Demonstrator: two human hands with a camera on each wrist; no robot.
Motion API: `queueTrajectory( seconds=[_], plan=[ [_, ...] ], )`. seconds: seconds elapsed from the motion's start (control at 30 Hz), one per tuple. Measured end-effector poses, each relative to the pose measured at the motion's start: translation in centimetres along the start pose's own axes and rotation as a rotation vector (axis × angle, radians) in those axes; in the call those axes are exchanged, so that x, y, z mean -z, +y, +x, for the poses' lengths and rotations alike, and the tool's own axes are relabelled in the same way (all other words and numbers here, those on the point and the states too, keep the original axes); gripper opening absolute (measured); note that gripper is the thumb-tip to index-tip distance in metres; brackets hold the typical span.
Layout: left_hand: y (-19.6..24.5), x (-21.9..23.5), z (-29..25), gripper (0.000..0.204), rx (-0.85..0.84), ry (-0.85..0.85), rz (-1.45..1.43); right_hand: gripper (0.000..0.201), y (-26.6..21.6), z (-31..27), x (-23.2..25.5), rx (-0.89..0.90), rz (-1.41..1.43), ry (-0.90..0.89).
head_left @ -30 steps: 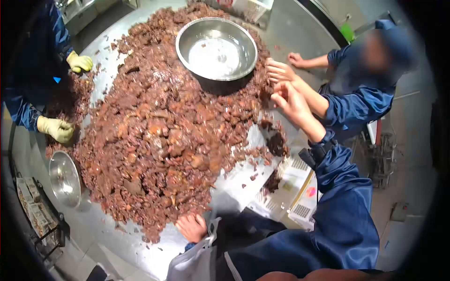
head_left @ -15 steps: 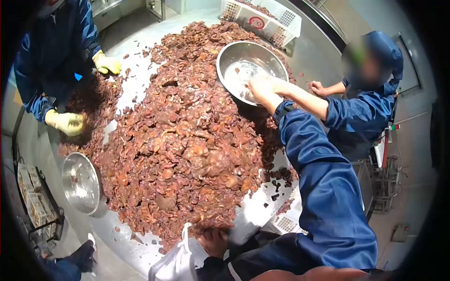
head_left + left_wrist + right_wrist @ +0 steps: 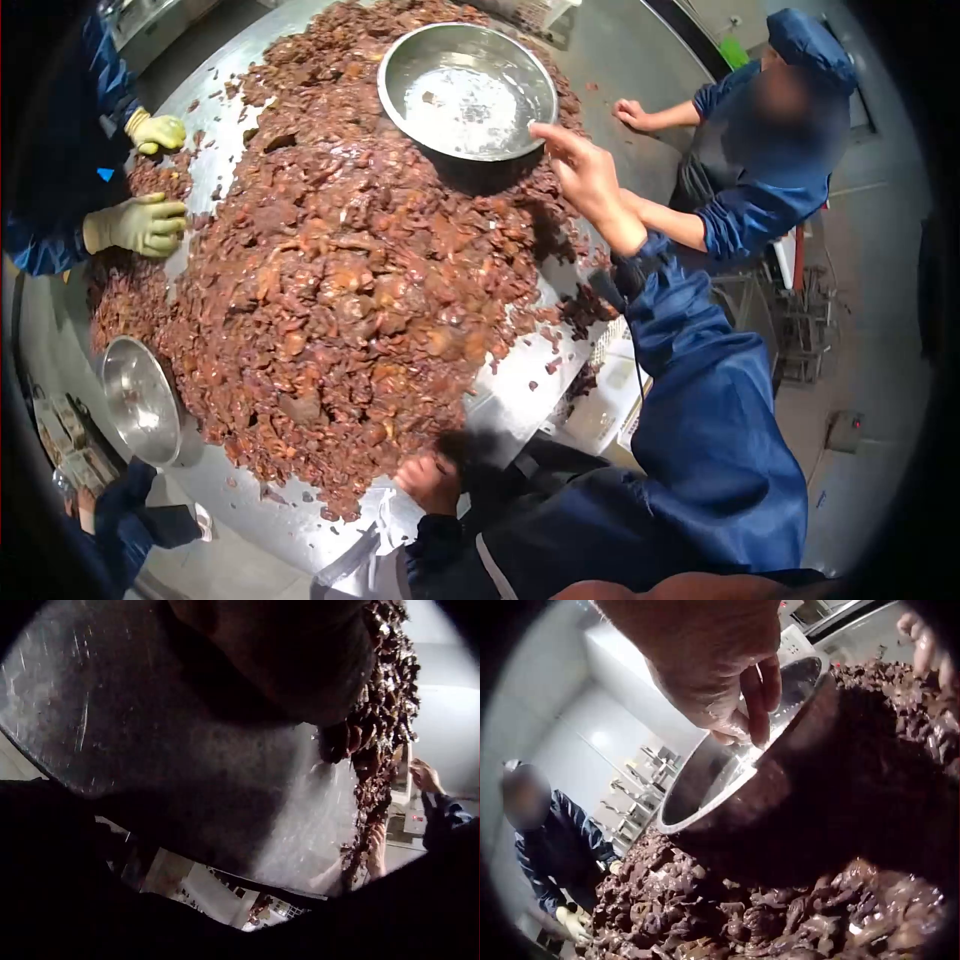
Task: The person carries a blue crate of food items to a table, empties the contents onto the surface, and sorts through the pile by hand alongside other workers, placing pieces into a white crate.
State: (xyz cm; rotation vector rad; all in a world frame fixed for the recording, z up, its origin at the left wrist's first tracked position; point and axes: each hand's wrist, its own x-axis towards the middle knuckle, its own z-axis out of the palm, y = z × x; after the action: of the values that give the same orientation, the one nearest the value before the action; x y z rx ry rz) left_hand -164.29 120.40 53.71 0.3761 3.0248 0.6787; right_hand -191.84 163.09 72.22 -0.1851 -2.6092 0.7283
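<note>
A heap of glossy reddish-brown, meat-like pieces [image 3: 330,290] covers much of the metal table [image 3: 520,385]. On its far side a steel bowl [image 3: 470,110] sits on the pieces, a few scraps inside. My right hand [image 3: 590,180] is at the bowl's right rim; in the right wrist view its loosely bent fingers [image 3: 759,720] point down over the rim with nothing visible between them. My left hand [image 3: 430,483] rests by the heap's near edge; in the left wrist view it is a dark shape, its fingertips hidden, so I cannot tell what it holds.
A second steel bowl [image 3: 142,400] stands on the left. Across the heap a person's gloved hands [image 3: 140,225] work at the pieces. Another person in blue [image 3: 770,190] stands at the right, close behind my right arm. A white perforated crate [image 3: 610,390] is below the near right edge.
My right hand went in over the far bowl and has drawn back to its right rim. My left hand stays by the near edge of the heap. The head view swung and returned.
</note>
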Motion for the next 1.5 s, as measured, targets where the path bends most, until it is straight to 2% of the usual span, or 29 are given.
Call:
queueTrajectory(
  seconds=[0.07,0.1,0.13,0.2,0.23,0.27,0.3,0.33,0.37,0.4,0.43,0.47,0.5,0.53,0.67,0.73,0.77,0.8,0.87,0.9,1.0,1.07,1.13,1.2,1.23,1.27,1.37,1.47,1.5],
  plan=[
    [-0.7,-0.6,0.1,0.016,-0.017,0.056,0.051,0.035,-0.5,-6.2,0.2,0.006,0.059,-0.107],
    [-0.8,-0.5,0.6,0.016,-0.031,0.115,0.037,0.035,-1.0,-9.2,-0.1,0.013,-0.026,-0.253],
    [-0.9,-0.1,0.7,0.015,-0.02,0.065,0.042,0.034,-1.4,-12.3,-0.4,0.019,-0.11,-0.4],
    [-0.8,0.4,0.9,0.016,-0.062,0.113,0.063,0.041,-3.1,-17.7,-2.2,0.182,-0.079,-0.444],
    [-1.1,1.1,0.8,0.019,-0.058,0.003,0.031,0.045,-3.5,-19.8,-3.0,0.215,-0.135,-0.448],
    [-1.2,1.3,0.8,0.018,-0.034,-0.027,0.065,0.049,-4.0,-21.3,-4.0,0.25,-0.186,-0.451],
    [-1.7,0.6,0.6,0.02,-0.026,0.03,0.146,0.048,-4.1,-22.1,-4.7,0.241,-0.203,-0.419],
    [-2.2,-0.1,0.2,0.021,-0.02,0.09,0.225,0.046,-3.1,-22.8,-5.0,0.198,-0.201,-0.419],
    [-1.3,-0.3,0.1,0.02,0.094,0.072,0.235,0.044,-1.7,-23.1,-4.9,0.157,-0.205,-0.423],
    [-2.1,0.2,-0.1,0.022,0.093,-0.016,0.163,0.041,-0.3,-23.6,-4.5,0.115,-0.209,-0.427],
    [-2.5,0.2,0.1,0.022,0.042,0.053,0.194,0.032,0.5,-23.8,-3.5,0.014,-0.136,-0.384],
    [-2.6,-0.2,0.5,0.022,-0.001,0.127,0.219,0.031,1.4,-23.8,-2.1,0.003,-0.049,-0.303],
    [-2.3,0.9,1.3,0.021,0.026,0.049,0.133,0.029,2.6,-24.2,-1.1,-0.043,0.01,-0.264],
    [-2.3,1.0,1.4,0.021,0.017,0.046,0.143,0.026,3.8,-24.8,0.0,-0.09,0.068,-0.224],
    [-2.5,1.4,1.1,0.02,-0.007,0.053,0.197,0.027,5.3,-23.9,3.4,-0.255,-0.132,-0.002],
    [-2.9,0.7,1.3,0.02,-0.018,0.082,0.21,0.035,5.6,-22.7,2.7,-0.356,-0.187,-0.002],
    [-2.9,0.5,1.4,0.02,-0.007,0.082,0.225,0.038,7.7,-22.8,2.2,-0.316,-0.155,-0.132],
    [-2.8,0.3,1.5,0.02,0.004,0.082,0.239,0.034,7.9,-22.4,2.2,-0.28,-0.187,-0.127],
    [-3.0,0.4,1.5,0.02,0.01,0.079,0.252,0.029,9.1,-22.5,2.3,-0.387,0.047,-0.121],
    [-3.2,0.3,1.5,0.02,0.007,0.079,0.247,0.023,9.1,-22.7,2.7,-0.43,0.007,-0.082],
    [-3.5,0.1,1.8,0.02,-0.022,0.114,0.253,0.024,10.3,-24.7,3.7,-0.505,0.05,0.005],
    [-3.3,0.3,1.9,0.02,-0.001,0.088,0.219,0.03,9.9,-25.5,3.7,-0.481,0.094,-0.003],
    [-3.2,0.4,1.9,0.02,-0.004,0.082,0.211,0.035,7.2,-24.9,3.1,-0.427,0.055,-0.043],
    [-3.5,0.3,1.9,0.02,-0.009,0.071,0.219,0.04,2.1,-23.9,2.7,-0.274,-0.121,-0.148],
    [-3.5,0.4,1.9,0.02,-0.005,0.067,0.218,0.049,2.2,-24.4,1.5,-0.153,-0.172,-0.198],
    [-3.4,0.5,1.9,0.02,-0.001,0.062,0.217,0.045,2.4,-25.1,0.3,-0.108,-0.227,-0.245],
    [-3.0,0.8,1.9,0.02,0.009,0.048,0.216,0.026,4.3,-27.4,-0.4,-0.183,-0.062,-0.297],
    [-2.8,1.1,2.1,0.021,0.006,0.058,0.192,0.03,5.8,-29.4,1.6,-0.392,0.143,-0.188],
    [-2.7,1.1,2.2,0.021,0.003,0.066,0.181,0.033,6.0,-29.5,2.5,-0.389,0.061,-0.141]
  ],
)
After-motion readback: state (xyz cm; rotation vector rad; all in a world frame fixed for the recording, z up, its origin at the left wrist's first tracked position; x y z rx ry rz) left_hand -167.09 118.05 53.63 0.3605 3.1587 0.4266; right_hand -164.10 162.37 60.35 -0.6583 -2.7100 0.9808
